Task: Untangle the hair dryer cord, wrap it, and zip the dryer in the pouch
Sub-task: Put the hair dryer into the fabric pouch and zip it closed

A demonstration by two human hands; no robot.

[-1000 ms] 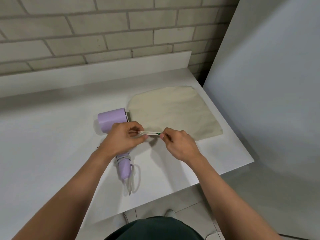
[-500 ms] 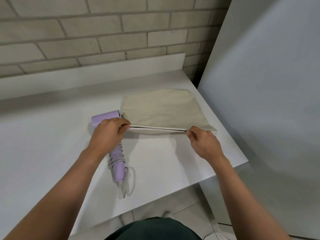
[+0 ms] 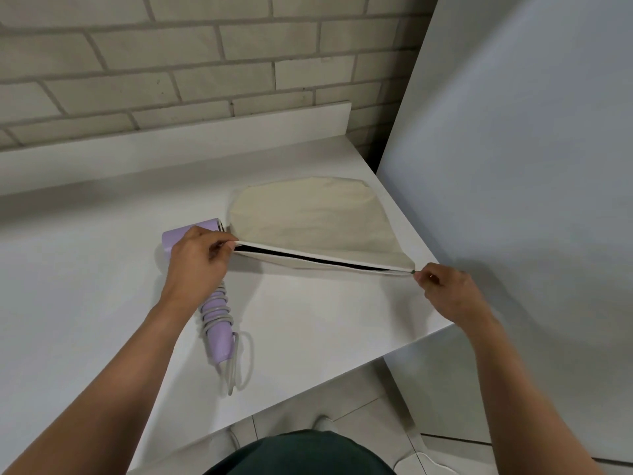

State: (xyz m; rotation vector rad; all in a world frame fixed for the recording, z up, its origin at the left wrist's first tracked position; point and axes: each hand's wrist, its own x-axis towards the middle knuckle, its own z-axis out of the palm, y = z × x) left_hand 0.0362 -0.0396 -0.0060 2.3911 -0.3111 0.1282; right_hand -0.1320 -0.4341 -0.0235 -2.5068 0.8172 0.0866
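Pouch [image 3: 318, 217] lying flat on tabletop [image 3: 85, 286], right of centre, zip [image 3: 308, 257] gaping open along near edge. Left grip [image 3: 198, 258] pinching left end of pouch mouth, fingers curled. Right grip [image 3: 448, 289] pinching zip pull [image 3: 412, 271] at right end, near tabletop edge. Mouth stretching taut between grips. Dryer [image 3: 217, 334] lying outside pouch, just left of it, partly under left grip. Cord [image 3: 219, 311] coiling round dryer handle, loose loop trailing past handle end.

L hand [image 3: 198, 265] & R hand [image 3: 449, 293] pinch-grip on opposite ends of unzipped pouch [image 3: 315, 217]; cord-wrapped lilac dryer [image 3: 219, 341] beside.
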